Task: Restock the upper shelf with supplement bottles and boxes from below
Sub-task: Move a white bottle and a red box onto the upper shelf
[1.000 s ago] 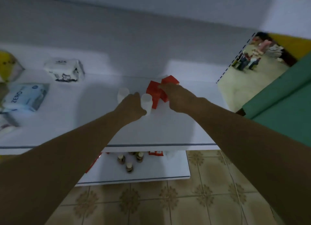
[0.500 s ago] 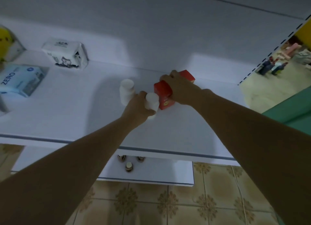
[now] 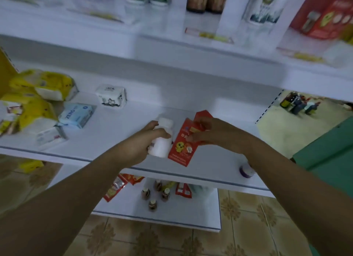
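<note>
- Floor [image 3: 248, 227]: patterned beige tiles lie below and in front of the middle shelf [image 3: 114, 125]. The aisle runs on to the right of that shelf, where a green surface [image 3: 328, 152] stands.
- Middle shelf: a white, smooth, flat board, taken here to be the shelf under restock.
- Top shelf [image 3: 172, 41]: directly above the middle shelf, it carries a row of bottles and a red carton. All of them are blurred.
- Bottom shelf [image 3: 191, 213]: directly below the middle shelf, this is the supply level.
- Tissue packs [image 3: 47, 87]: yellow, white and pale blue packs fill the left end of the middle shelf.
- Left hand [image 3: 141, 144]: over the centre of the middle shelf. The fingers wrap the white bottle [image 3: 162, 143], which is tilted. Contact with the shelf cannot be confirmed.
- Right hand [image 3: 215, 133]: just right of the left hand. The fingers curl over the red box [image 3: 182, 150], with the thumb on its front face.
- Second red box [image 3: 202, 115]: behind the first and touching it.
- Small bottle [image 3: 246, 172]: at the front edge of the middle shelf, partly hidden by the right forearm.
- Progress (judgement): partway. Bottles and boxes have reached the middle shelf and are being arranged there.
- Remaining stock: several brown bottles [image 3: 152, 205] and red packets [image 3: 114, 188] are on the bottom shelf and need transfer.
</note>
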